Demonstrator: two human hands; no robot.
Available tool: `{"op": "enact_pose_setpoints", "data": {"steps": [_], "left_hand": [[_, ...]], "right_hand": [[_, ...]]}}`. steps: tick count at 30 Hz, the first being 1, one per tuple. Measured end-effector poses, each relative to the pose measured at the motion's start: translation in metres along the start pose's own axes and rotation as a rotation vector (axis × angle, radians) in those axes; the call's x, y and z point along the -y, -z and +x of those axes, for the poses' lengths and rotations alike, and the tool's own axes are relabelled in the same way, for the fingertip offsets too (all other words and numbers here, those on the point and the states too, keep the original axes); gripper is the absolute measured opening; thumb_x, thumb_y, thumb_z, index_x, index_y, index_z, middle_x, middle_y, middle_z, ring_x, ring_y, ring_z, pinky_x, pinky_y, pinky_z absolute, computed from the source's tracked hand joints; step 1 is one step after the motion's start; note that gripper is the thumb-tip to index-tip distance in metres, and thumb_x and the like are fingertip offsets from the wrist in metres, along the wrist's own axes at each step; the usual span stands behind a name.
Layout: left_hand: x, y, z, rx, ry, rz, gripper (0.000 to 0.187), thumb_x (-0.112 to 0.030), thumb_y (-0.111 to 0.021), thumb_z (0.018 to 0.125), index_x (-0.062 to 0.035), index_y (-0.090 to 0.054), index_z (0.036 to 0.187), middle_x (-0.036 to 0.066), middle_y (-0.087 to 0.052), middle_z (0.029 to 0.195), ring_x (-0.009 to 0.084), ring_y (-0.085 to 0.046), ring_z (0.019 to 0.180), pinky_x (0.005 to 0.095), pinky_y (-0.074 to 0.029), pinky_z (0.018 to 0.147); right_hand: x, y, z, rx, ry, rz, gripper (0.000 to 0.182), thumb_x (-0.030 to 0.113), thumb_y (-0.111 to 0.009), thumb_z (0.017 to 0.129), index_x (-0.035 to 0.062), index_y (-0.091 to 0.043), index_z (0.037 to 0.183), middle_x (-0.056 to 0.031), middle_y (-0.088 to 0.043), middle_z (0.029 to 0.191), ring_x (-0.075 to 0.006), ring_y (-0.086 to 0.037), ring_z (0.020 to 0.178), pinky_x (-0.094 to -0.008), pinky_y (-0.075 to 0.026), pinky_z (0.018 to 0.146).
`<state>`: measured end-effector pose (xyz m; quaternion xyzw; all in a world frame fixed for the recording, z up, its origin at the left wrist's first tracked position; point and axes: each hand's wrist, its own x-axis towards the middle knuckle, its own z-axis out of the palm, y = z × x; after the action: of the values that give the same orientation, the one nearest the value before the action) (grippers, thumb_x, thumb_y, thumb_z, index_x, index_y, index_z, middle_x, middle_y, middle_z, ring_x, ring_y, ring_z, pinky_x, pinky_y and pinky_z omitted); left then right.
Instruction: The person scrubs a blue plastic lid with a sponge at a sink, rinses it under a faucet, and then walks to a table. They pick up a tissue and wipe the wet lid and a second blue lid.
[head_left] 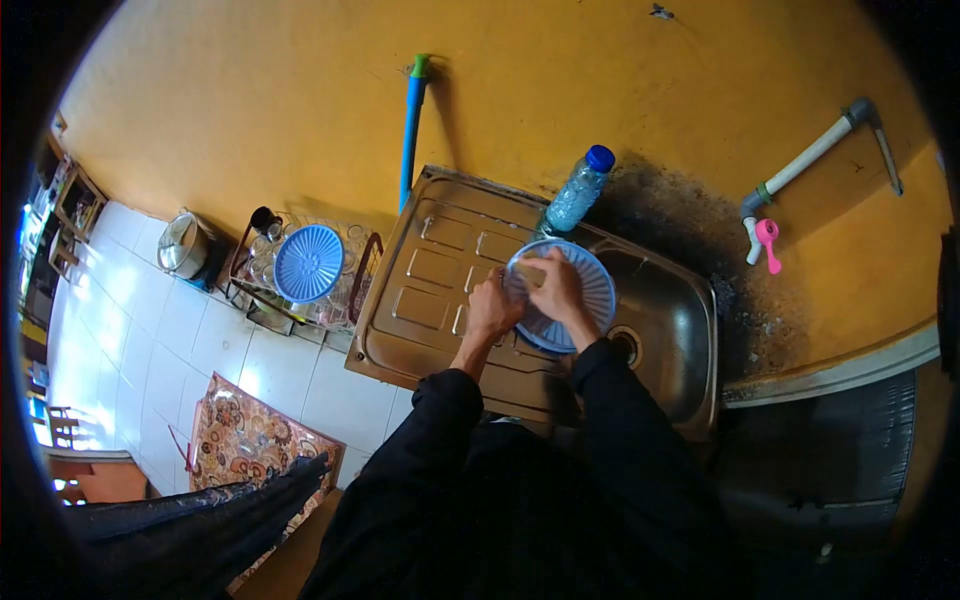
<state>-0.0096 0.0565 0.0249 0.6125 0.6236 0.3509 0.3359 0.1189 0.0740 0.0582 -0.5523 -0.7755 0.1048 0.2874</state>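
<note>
A round, light-blue ribbed plastic dish or lid point(597, 290) is held over the inner edge of the metal sink point(690, 320), where the drainboard meets the basin. My left hand point(494, 306) is closed around its left rim. Over its face lies my right hand point(557, 290), with the index finger stretched to the left and the thumb apart. Whether anything thin is under those fingers is hidden. Just behind the dish stands a clear bottle with a blue cap point(580, 192), leaning slightly right in view.
On the left, a wire dish rack point(345, 260) holds glasses and another blue ribbed plate point(308, 263). A metal pot point(183, 245) sits beyond it. A pipe with a pink tap handle point(768, 243) juts from the right wall. A blue pipe point(412, 130) rises behind the drainboard.
</note>
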Motion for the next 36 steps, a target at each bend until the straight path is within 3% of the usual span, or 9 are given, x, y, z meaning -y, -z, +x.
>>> {"op": "enact_pose_setpoints", "data": {"steps": [3,9,13,18,21,26,30,32,36], "left_hand": [[0.008,0.001,0.002,0.031,-0.004,-0.056,0.044,-0.013,-0.054,0.060,0.0024,-0.049,0.101,0.027,-0.057,0.079,0.0414,-0.055,0.076,0.0451,-0.044,0.071],[0.004,0.000,0.000,-0.008,-0.030,-0.069,0.043,-0.008,-0.048,0.062,0.0026,-0.049,0.103,0.028,-0.056,0.079,0.0420,-0.054,0.076,0.0466,-0.043,0.072],[0.003,0.001,-0.004,-0.047,-0.087,-0.010,0.043,-0.007,-0.047,0.063,0.0029,-0.048,0.105,0.028,-0.055,0.081,0.0416,-0.054,0.076,0.0462,-0.043,0.071],[0.006,0.001,-0.004,-0.022,-0.117,-0.056,0.043,-0.007,-0.047,0.063,0.0033,-0.048,0.105,0.029,-0.055,0.081,0.0419,-0.054,0.075,0.0461,-0.043,0.071],[0.008,-0.001,-0.001,-0.010,-0.151,-0.051,0.042,-0.007,-0.046,0.064,0.0032,-0.048,0.104,0.029,-0.054,0.081,0.0417,-0.054,0.075,0.0464,-0.043,0.070],[0.002,0.003,-0.001,0.068,-0.061,-0.022,0.039,-0.007,-0.046,0.064,0.0019,-0.048,0.102,0.029,-0.054,0.082,0.0416,-0.053,0.077,0.0471,-0.043,0.070],[0.007,-0.003,-0.003,-0.003,-0.127,-0.052,0.038,-0.008,-0.046,0.064,0.0015,-0.048,0.101,0.029,-0.053,0.082,0.0424,-0.052,0.076,0.0475,-0.043,0.070],[0.008,-0.003,-0.001,0.015,-0.117,-0.052,0.038,-0.008,-0.046,0.064,0.0016,-0.048,0.101,0.028,-0.053,0.083,0.0424,-0.052,0.076,0.0476,-0.043,0.069],[0.001,0.003,-0.002,0.027,-0.097,-0.036,0.032,-0.009,-0.047,0.065,0.0020,-0.051,0.095,0.027,-0.054,0.081,0.0417,-0.053,0.075,0.0465,-0.043,0.068]], "right_hand": [[0.003,0.009,0.006,0.090,-0.013,-0.060,0.027,0.010,-0.066,0.062,0.0112,-0.064,0.088,-0.0101,-0.049,0.079,-0.0288,-0.051,0.077,-0.0349,-0.041,0.064],[-0.022,0.008,0.006,-0.148,-0.144,-0.200,0.024,0.010,-0.064,0.064,0.0122,-0.064,0.088,-0.0116,-0.050,0.079,-0.0300,-0.052,0.075,-0.0366,-0.042,0.064],[0.012,-0.009,0.008,-0.068,-0.112,-0.069,0.031,0.010,-0.063,0.064,0.0138,-0.062,0.095,-0.0125,-0.049,0.086,-0.0306,-0.051,0.082,-0.0365,-0.043,0.069],[-0.025,0.017,0.007,-0.068,-0.206,-0.144,0.029,0.010,-0.063,0.064,0.0107,-0.063,0.093,-0.0127,-0.049,0.082,-0.0281,-0.051,0.078,-0.0359,-0.042,0.067],[-0.017,0.001,0.007,-0.194,-0.188,-0.171,0.028,0.010,-0.063,0.064,0.0113,-0.063,0.092,-0.0123,-0.049,0.082,-0.0285,-0.051,0.078,-0.0361,-0.042,0.067],[0.005,-0.005,-0.003,-0.020,0.076,-0.020,0.027,0.009,-0.062,0.065,0.0130,-0.062,0.092,-0.0114,-0.050,0.085,-0.0279,-0.051,0.082,-0.0342,-0.043,0.068],[-0.024,0.025,0.006,-0.013,-0.139,-0.096,0.027,0.009,-0.062,0.065,0.0126,-0.062,0.091,-0.0118,-0.050,0.082,-0.0283,-0.051,0.083,-0.0345,-0.042,0.070],[-0.034,0.019,0.006,-0.159,-0.177,-0.228,0.027,0.009,-0.062,0.065,0.0124,-0.062,0.091,-0.0122,-0.051,0.083,-0.0288,-0.051,0.084,-0.0345,-0.042,0.072],[0.006,-0.008,-0.003,-0.034,0.005,0.037,0.029,0.007,-0.062,0.064,0.0129,-0.062,0.093,-0.0125,-0.051,0.088,-0.0301,-0.051,0.086,-0.0357,-0.043,0.072]]}}
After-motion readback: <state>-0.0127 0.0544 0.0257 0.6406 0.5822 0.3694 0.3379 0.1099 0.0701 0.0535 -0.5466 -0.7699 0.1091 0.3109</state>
